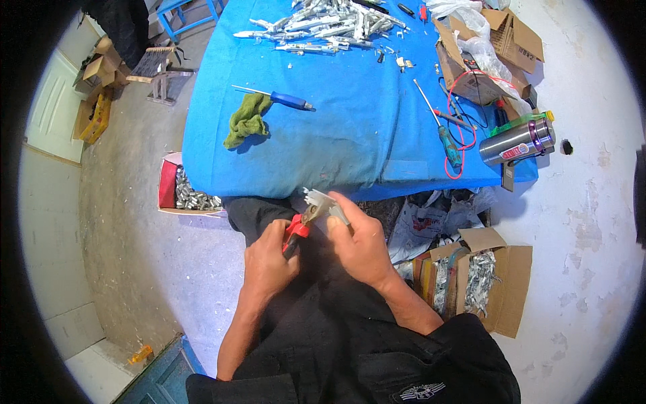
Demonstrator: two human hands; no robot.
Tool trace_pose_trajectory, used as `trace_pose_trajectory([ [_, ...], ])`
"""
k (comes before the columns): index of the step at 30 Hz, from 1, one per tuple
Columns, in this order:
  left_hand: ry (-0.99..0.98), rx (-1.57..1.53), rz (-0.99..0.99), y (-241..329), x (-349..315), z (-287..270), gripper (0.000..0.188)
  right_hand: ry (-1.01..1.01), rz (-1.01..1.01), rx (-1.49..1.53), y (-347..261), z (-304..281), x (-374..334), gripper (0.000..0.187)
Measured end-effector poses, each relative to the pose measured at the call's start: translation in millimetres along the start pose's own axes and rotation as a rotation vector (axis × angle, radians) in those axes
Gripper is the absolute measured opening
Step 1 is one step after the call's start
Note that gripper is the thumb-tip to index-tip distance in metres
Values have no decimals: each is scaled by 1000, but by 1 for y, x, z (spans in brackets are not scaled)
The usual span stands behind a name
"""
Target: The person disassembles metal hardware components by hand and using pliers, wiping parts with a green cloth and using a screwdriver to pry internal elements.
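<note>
From my remote seat I see the left hand (pixel 268 264) wrapped around the red-and-black grips of metal-jawed pliers (pixel 296 230), their jaws at a pale, jagged, narrow piece (pixel 323 202); how tightly they bite I can't tell. The right hand (pixel 362 241) pinches that piece between thumb and fingers, just off the near edge of the blue-cloth-covered counter (pixel 336 138). On it I make out a blue-handled screwdriver (pixel 291 101) beside a crumpled olive-green rag (pixel 247 122).
</note>
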State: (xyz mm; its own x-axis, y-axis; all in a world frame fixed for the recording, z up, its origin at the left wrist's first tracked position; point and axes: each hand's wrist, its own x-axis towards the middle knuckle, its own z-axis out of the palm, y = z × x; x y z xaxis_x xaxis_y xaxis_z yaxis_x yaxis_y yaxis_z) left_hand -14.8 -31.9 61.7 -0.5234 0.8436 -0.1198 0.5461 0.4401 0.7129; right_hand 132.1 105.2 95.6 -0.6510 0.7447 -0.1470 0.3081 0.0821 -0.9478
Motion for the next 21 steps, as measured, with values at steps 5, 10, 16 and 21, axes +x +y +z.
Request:
trace_pose_trajectory([
  [5,-94,-265,-14,-10,-4,1,34,-105,60,387,13,2,0,53],
  [10,85,200,84,-15,7,3,45,147,-301,-582,11,10,1,49],
  [16,69,165,28,-8,5,5,39,200,-346,-590,13,14,1,51],
  [21,-204,-486,-53,-13,-8,-3,30,-185,117,654,12,7,-3,49],
])
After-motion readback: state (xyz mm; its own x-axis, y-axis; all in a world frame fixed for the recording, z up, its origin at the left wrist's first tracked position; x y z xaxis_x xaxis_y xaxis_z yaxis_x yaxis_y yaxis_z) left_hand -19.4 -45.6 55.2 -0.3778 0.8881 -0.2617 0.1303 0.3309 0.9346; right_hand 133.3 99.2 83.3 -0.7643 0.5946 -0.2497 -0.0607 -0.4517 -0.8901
